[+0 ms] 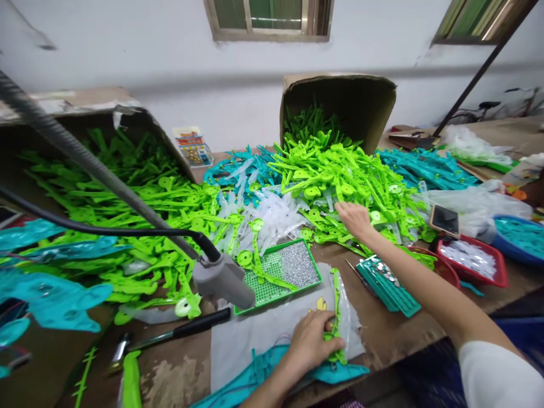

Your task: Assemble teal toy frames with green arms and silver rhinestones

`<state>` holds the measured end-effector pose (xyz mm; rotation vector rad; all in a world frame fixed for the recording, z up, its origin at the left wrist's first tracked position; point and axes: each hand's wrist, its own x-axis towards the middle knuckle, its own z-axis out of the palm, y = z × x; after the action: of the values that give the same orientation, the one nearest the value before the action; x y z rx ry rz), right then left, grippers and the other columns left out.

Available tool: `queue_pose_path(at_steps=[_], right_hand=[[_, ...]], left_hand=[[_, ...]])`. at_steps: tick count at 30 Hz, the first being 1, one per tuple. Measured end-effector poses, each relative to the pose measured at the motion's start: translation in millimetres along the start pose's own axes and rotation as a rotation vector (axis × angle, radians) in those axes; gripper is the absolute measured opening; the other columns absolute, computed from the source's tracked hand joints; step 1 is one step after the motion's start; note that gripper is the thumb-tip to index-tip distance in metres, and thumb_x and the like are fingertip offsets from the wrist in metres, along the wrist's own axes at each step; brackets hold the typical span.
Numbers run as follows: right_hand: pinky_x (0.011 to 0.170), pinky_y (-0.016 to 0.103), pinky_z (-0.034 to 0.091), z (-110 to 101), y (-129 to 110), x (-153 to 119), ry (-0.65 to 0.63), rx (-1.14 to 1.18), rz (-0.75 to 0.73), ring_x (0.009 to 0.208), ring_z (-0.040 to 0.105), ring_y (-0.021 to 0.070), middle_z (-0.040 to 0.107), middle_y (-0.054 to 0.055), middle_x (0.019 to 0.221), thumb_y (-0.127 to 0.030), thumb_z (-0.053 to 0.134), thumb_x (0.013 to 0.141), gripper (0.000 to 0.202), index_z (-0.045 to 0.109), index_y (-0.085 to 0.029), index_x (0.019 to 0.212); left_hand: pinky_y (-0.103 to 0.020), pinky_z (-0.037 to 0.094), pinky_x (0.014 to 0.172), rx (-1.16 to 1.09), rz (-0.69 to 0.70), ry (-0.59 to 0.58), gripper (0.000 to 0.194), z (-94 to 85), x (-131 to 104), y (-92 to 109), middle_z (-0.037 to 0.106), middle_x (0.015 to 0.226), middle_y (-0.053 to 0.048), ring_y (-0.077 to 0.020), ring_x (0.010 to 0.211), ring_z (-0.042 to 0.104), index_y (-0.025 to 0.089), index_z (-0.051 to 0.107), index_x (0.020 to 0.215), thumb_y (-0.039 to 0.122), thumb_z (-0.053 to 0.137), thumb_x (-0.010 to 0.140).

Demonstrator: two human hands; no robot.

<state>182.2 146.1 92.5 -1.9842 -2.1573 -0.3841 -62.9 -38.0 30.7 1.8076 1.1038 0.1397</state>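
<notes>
Low in the view, my left hand (310,343) is closed around the lower end of a long lime-green plastic part (337,294), its thumb and fingers on either side. A clear plastic piece (351,320) lies beside that part, on a grey sheet (232,351). Below the hand is a teal plastic part (340,372) with thin wires. My right hand (353,220) is stretched out to the front of the heaped green parts (340,170). Its fingers are curled down and slightly blurred, so whatever is in them cannot be made out.
A green basket (312,255) holds small metal pieces. A grey lamp head (223,280) hangs over its left side. A hammer (182,331) lies left. To the right are a teal tray (389,286) with metal discs, a red tray (501,272), and a phone (445,220).
</notes>
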Motion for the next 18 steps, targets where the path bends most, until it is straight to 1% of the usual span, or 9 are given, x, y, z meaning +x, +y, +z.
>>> queue_pose_path(at_steps=[3,6,9,12,15,18], right_hand=[[0.071,0.034,0.035,12,-8,-24,-0.005,-0.061,-0.153,0.082,0.058,0.0205,0.067,0.011,0.093,-0.005,0.038,0.09,0.034,0.058,-0.015,0.116],[0.072,0.035,0.033,23,-15,-29,-0.026,-0.127,-0.256,0.079,0.057,0.0223,0.067,0.012,0.088,-0.001,0.036,0.088,0.032,0.06,-0.013,0.106],[0.074,0.035,0.033,27,-16,-28,-0.041,-0.163,-0.294,0.079,0.057,0.0224,0.066,0.011,0.088,0.0,0.036,0.087,0.031,0.059,-0.013,0.103],[0.077,0.034,0.032,28,-17,-28,-0.051,-0.183,-0.32,0.08,0.057,0.0213,0.067,0.01,0.089,0.0,0.037,0.088,0.03,0.059,-0.014,0.102],[0.078,0.034,0.033,26,-19,-28,-0.064,-0.177,-0.325,0.08,0.058,0.0203,0.067,0.01,0.09,-0.002,0.038,0.089,0.027,0.06,-0.014,0.098],[0.077,0.033,0.033,24,-21,-28,-0.081,-0.152,-0.312,0.08,0.059,0.0199,0.068,0.01,0.091,-0.006,0.041,0.09,0.022,0.059,-0.013,0.102]], left_hand=[[-0.034,0.042,0.091,0.01,-0.001,-0.001,0.059,0.5,1,-1,0.068,0.105,-0.003,-0.0245,0.101,0.058,0.022,0.06,0.125,0.039,0.074,0.07],[-0.033,0.042,0.091,0.016,0.001,-0.007,0.059,-0.2,2,1,0.068,0.103,-0.003,-0.024,0.101,0.058,0.022,0.061,0.124,0.039,0.074,0.07],[-0.033,0.042,0.091,0.014,-0.008,-0.011,0.06,-1.5,2,2,0.068,0.104,-0.003,-0.0237,0.1,0.058,0.021,0.06,0.125,0.04,0.074,0.07],[-0.033,0.042,0.092,0.012,-0.016,-0.015,0.06,-1.7,2,3,0.068,0.105,-0.003,-0.0234,0.1,0.058,0.021,0.06,0.126,0.039,0.074,0.07],[-0.033,0.042,0.091,0.011,-0.003,-0.009,0.059,0.0,2,1,0.068,0.105,-0.004,-0.0236,0.099,0.058,0.021,0.06,0.125,0.038,0.073,0.07],[-0.034,0.042,0.09,0.007,0.009,-0.004,0.057,2.1,3,-2,0.067,0.104,-0.004,-0.0238,0.099,0.058,0.021,0.06,0.124,0.037,0.073,0.071]])
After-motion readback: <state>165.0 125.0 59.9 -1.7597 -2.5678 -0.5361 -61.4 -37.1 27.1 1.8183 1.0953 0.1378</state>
